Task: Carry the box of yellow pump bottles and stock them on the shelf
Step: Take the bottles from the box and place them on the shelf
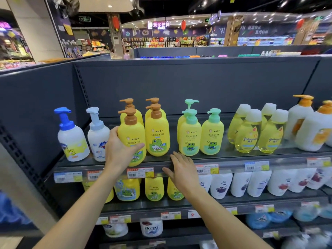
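Gripping a smooth rounded yellow bottle (132, 139), left hand (119, 151) closed; right hand (181, 168) flat, open.

Head view, close, facing shelf (111, 163)

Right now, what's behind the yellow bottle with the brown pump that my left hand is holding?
Behind the held bottle in your left hand, another yellow brown-pump bottle stands; only its pump and shoulders show. Its label and anything further back are covered.
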Motion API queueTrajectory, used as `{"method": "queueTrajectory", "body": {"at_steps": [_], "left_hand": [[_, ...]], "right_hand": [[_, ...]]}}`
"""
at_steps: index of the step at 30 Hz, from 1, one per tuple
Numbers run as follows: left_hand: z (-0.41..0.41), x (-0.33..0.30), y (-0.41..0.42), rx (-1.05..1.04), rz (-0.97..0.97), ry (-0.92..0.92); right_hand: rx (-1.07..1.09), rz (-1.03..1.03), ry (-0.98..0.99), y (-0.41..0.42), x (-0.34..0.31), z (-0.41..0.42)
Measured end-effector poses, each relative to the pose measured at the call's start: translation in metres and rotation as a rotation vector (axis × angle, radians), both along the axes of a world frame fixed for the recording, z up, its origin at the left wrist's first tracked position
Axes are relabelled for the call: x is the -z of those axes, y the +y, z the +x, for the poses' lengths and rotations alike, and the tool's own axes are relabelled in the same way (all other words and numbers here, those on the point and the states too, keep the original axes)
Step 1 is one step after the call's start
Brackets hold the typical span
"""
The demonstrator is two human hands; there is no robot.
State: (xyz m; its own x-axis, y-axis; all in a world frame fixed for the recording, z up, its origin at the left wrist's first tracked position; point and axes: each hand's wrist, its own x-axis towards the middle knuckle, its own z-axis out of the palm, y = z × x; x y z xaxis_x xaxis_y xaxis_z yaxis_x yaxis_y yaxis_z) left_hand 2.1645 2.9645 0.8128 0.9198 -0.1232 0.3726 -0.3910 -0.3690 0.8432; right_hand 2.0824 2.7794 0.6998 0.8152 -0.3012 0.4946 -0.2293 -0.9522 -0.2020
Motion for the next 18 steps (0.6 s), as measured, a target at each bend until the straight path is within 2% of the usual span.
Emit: {"method": "queueTrajectory", "body": {"at_steps": [14, 18], "left_hand": [[0.023, 0.013, -0.011, -0.038, -0.021, 0.049], [0.023, 0.015, -0.012, -0.024, 0.033, 0.031]], "right_hand": [[-0.011, -0.006, 0.014, 0.001, 0.002, 0.0], [0.0, -0.007, 0.017, 0.001, 0.004, 0.001]]}}
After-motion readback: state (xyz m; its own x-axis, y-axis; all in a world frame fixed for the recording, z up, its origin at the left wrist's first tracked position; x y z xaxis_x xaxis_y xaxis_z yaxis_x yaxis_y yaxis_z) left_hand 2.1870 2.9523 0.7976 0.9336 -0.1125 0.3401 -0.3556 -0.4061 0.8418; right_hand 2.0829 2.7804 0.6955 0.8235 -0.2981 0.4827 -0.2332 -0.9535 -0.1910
